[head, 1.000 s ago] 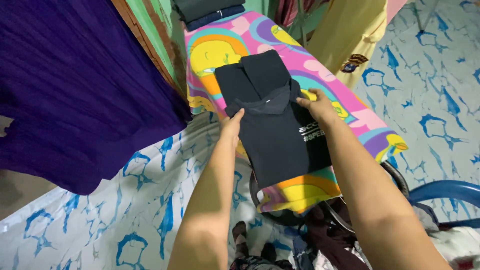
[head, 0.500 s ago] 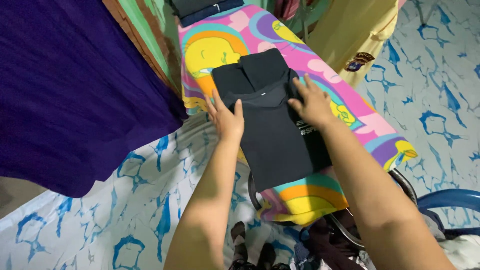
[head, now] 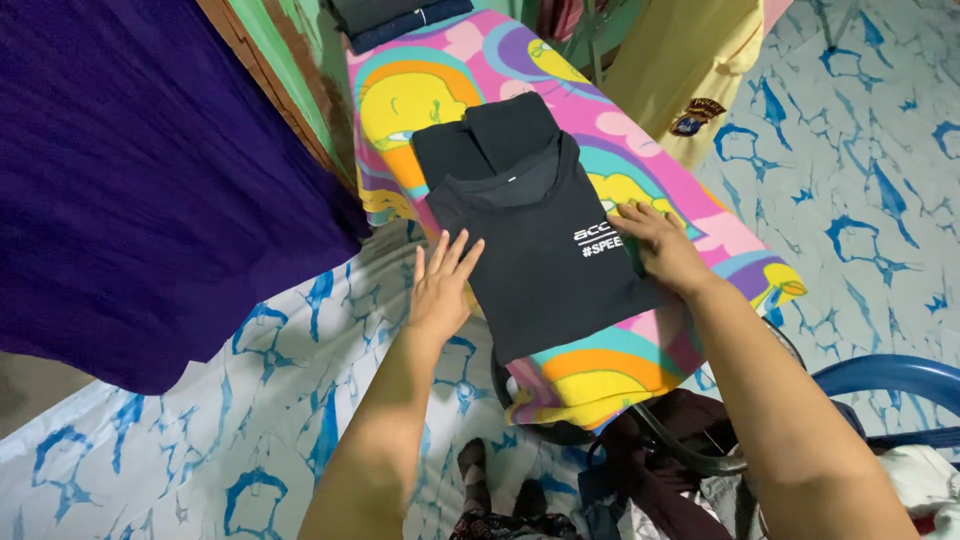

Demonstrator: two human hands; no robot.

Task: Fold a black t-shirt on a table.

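A folded black shirt [head: 545, 250] with white lettering lies on a brightly patterned ironing board [head: 640, 120]. A second folded black garment [head: 490, 135] lies just beyond it, partly under its collar. My left hand [head: 440, 283] is flat and open at the shirt's left edge, fingers spread. Along the shirt's right edge my right hand [head: 665, 250] rests with fingers pressing on the fabric beside the lettering.
Dark folded clothes [head: 400, 18] are stacked at the board's far end. A purple cloth [head: 150, 180] hangs at left. A yellow garment [head: 690, 70] hangs past the board. A blue chair [head: 890, 385] and a basket of clothes [head: 680, 450] stand below the board.
Both hands slid back toward me from the collar area to the shirt's sides. The shirt now lies flatter, its lettering fully showing.
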